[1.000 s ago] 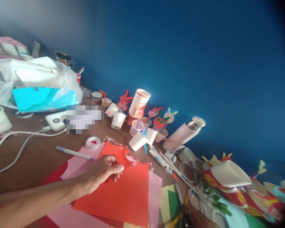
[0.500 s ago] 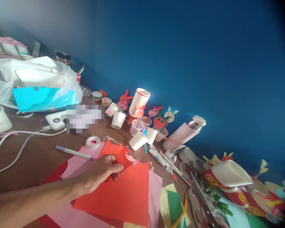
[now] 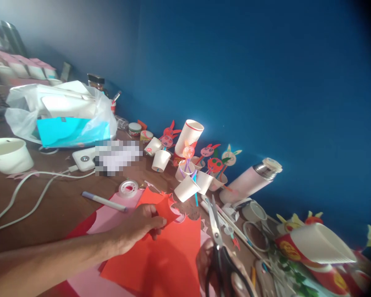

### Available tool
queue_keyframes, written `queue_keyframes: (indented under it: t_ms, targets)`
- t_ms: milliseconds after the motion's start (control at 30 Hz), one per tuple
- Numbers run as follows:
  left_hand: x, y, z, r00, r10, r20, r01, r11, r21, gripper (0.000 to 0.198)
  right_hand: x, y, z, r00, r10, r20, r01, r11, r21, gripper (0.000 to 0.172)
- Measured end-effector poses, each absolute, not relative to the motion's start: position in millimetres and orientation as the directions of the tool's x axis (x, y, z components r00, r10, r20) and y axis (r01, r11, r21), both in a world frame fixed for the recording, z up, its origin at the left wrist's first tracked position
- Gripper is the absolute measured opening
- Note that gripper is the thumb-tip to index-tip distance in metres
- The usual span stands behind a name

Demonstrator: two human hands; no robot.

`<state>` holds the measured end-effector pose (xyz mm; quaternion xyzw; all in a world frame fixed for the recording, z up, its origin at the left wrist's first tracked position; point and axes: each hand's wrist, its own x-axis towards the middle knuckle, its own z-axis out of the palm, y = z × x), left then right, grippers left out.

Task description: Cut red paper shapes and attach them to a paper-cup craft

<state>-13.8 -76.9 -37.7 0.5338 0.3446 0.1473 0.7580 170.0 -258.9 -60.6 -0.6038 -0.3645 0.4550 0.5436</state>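
My left hand (image 3: 136,229) pinches the cut top edge of a red paper sheet (image 3: 160,264) that lies on pink paper (image 3: 108,214) on the brown table (image 3: 52,206). My right hand (image 3: 213,268) comes up at the bottom edge, its fingers through the black handles of a pair of scissors (image 3: 218,243). The blades point up and away, just right of the red sheet. Most of the right hand is hidden by the handles and the frame edge.
A tape roll (image 3: 128,188) and a pen (image 3: 104,201) lie beyond the paper. Small paper cups (image 3: 187,187) with paper animals on straws stand against the blue wall. A pink flask (image 3: 250,181), a cup stack (image 3: 315,243), a white bowl (image 3: 8,154), a cable (image 3: 34,198) and a plastic bag (image 3: 64,111) surround them.
My right hand has risen into view with the scissors, their blades now beside the red sheet. The view has shifted slightly. My left hand keeps its hold on the red paper.
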Motion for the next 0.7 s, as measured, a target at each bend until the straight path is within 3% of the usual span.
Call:
queue_keyframes:
  t_ms: [200,533,700]
  targets:
    - [-9,-76,-44,0.694,0.64,-0.328,0.082,0.382,0.92,0.021,141,-223,-53,0.176,0.96,-0.219,-0.185,-0.186,-0.965,0.068]
    - [-10,-68,-61,0.717,0.582,-0.384,0.191,0.366,0.911,0.023,130,-216,-64,0.1,0.96,-0.262,-0.348,-0.213,-0.913,0.055]
    - [-11,-69,-59,0.751,0.565,-0.34,0.149,0.356,0.922,0.021,120,-209,-77,0.023,0.995,-0.099,-0.503,-0.074,-0.861,0.051]
